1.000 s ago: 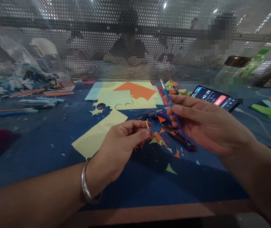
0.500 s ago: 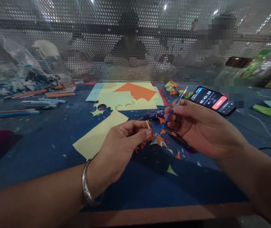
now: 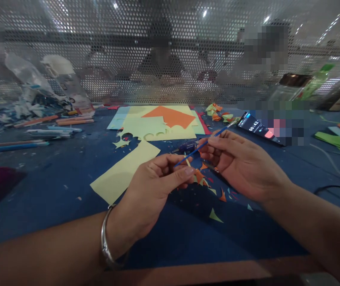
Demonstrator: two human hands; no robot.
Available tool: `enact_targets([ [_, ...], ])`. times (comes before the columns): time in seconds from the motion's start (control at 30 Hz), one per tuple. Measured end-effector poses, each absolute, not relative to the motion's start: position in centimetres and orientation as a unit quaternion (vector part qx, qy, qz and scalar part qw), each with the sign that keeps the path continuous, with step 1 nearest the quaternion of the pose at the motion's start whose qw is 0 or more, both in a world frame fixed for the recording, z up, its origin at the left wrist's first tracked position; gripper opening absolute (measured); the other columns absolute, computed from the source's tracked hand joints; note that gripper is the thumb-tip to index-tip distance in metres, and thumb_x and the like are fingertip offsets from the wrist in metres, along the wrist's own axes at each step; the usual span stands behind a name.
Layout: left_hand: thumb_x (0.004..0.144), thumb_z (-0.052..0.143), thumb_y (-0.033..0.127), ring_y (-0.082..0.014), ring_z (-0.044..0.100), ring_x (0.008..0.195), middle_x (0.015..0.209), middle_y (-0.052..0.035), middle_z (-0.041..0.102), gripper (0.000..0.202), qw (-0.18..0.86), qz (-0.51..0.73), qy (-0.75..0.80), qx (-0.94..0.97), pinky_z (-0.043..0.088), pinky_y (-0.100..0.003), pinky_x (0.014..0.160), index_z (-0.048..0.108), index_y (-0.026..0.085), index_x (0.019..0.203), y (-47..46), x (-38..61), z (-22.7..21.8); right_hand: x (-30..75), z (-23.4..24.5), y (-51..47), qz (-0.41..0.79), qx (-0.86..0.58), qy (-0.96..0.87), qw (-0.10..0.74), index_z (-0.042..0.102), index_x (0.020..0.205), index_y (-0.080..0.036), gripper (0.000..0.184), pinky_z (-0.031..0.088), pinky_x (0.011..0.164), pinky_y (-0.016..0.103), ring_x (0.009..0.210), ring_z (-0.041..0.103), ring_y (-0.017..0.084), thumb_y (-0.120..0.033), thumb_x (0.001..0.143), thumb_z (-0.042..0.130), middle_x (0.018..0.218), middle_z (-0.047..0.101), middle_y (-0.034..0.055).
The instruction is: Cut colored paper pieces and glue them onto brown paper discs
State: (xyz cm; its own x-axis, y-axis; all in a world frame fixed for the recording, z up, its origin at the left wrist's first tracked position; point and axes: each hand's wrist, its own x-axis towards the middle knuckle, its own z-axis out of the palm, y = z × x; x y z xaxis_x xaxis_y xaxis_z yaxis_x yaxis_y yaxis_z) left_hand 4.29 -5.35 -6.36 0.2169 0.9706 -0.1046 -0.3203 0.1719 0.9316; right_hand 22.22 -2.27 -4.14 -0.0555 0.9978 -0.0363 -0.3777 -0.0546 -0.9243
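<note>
Between the thumb and fingers of my left hand (image 3: 155, 186) is a narrow pale yellow paper strip (image 3: 187, 160), held upright with its top end showing. My right hand (image 3: 238, 165) pinches a thin blue stick (image 3: 197, 148) with a silvery far tip, like a slim paintbrush. The stick slants down to the left, and its lower end reaches the left fingertips beside the strip. I cannot tell whether stick and strip touch. Under the hands lie orange and yellow paper scraps (image 3: 199, 176) and a dark purple tool (image 3: 188, 147), partly hidden.
A pale yellow sheet (image 3: 122, 171) lies left of my hands. Behind are stacked coloured papers (image 3: 172, 133) with cut-outs. A phone (image 3: 257, 128) showing a timer lies at right. Pens (image 3: 51, 133) and a spray bottle (image 3: 68, 83) are at left; a perforated screen (image 3: 122, 51) stands behind.
My right hand has tilted the blue stick flatter and brought its lower end left, to the left fingertips. My left hand still holds the paper strip in about the same place.
</note>
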Motion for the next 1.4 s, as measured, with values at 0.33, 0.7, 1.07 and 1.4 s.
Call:
enact_targets([
  [0.33,0.086,0.072,0.037,-0.0144,0.068,0.07,0.078,-0.007,0.075,0.025,0.68,0.5,0.398,0.36,0.05,-0.022,0.063,0.075,0.013,0.083,-5.44,4.32,-5.83,22.2,-4.31,-2.29,0.586,-0.398,-0.433,0.558,0.065,0.075,-0.021,0.013,0.056,0.079,0.027,0.075,0.067,0.011,-0.019,0.078,0.078,0.082,0.073,-0.0005],
  [0.7,0.084,0.074,0.046,-0.0118,0.063,0.064,0.075,-0.0064,0.072,0.034,0.685,0.468,0.423,0.365,0.044,-0.021,0.058,0.074,0.013,0.079,-4.89,3.76,-5.95,22.02,-4.29,-2.84,0.592,-0.38,-0.449,0.551,0.067,0.081,-0.021,0.014,0.055,0.073,0.027,0.075,0.067,0.012,-0.02,0.077,0.08,0.085,0.074,0.0002],
  [1.07,0.082,0.075,0.047,-0.0092,0.054,0.057,0.067,-0.0051,0.069,0.035,0.675,0.447,0.423,0.408,0.035,-0.021,0.055,0.076,0.013,0.075,-4.88,3.52,-5.54,22.13,-4.25,-2.82,0.574,-0.382,-0.466,0.555,0.067,0.079,-0.021,0.012,0.056,0.077,0.028,0.077,0.068,0.013,-0.019,0.078,0.079,0.084,0.073,0.0005],
  [1.4,0.084,0.078,0.038,-0.007,0.056,0.057,0.069,-0.0034,0.072,0.026,0.639,0.453,0.414,0.465,0.037,-0.019,0.055,0.074,0.016,0.069,-4.8,3.41,-5.65,22.26,-4.1,-2.84,0.584,-0.381,-0.461,0.549,0.065,0.079,-0.022,0.014,0.056,0.075,0.027,0.072,0.067,0.012,-0.017,0.075,0.077,0.078,0.071,-0.001],
])
